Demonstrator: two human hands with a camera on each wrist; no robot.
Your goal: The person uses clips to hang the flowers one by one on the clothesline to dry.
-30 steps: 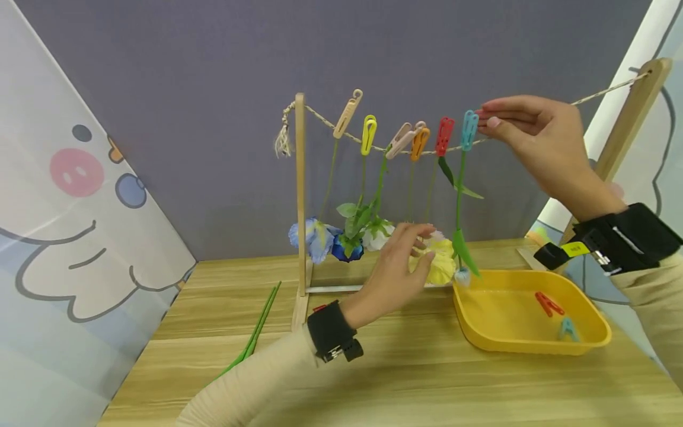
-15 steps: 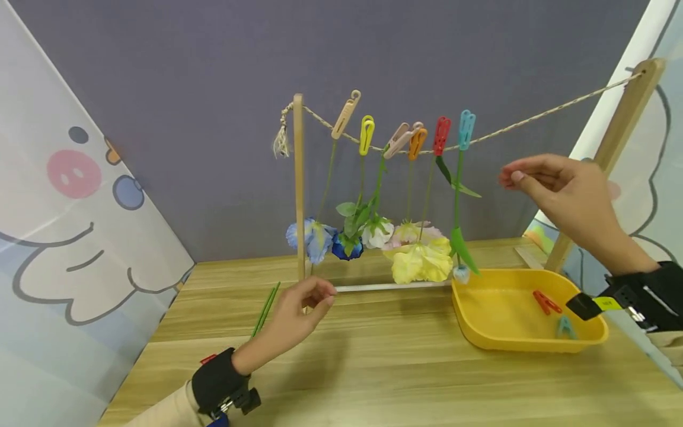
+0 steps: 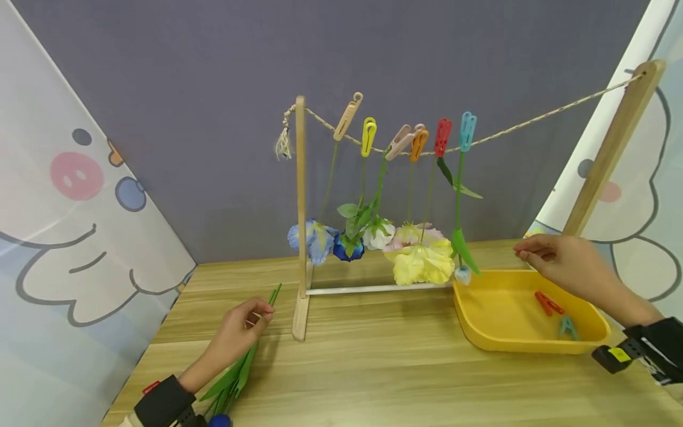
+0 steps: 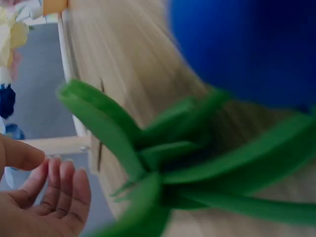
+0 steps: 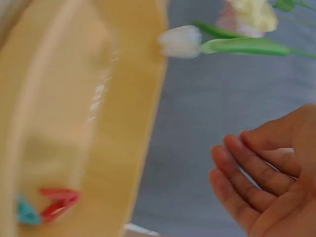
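Left hand [image 3: 237, 332] grip loose, empty, on green stem [image 3: 256, 332] | right hand [image 3: 560, 264] grip loose, empty

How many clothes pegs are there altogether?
8. Six clip the string: beige peg, yellow peg, pink peg, orange peg, red peg, blue peg. Two lie in the yellow tray: red clip, teal clip.

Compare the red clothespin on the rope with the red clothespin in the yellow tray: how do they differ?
The red clothespin on the rope hangs upright, clamping a green stem; the red clothespin in the tray lies flat and holds nothing. The first sits among other pegs on the rope; the second lies beside a blue peg. Both are red plastic.
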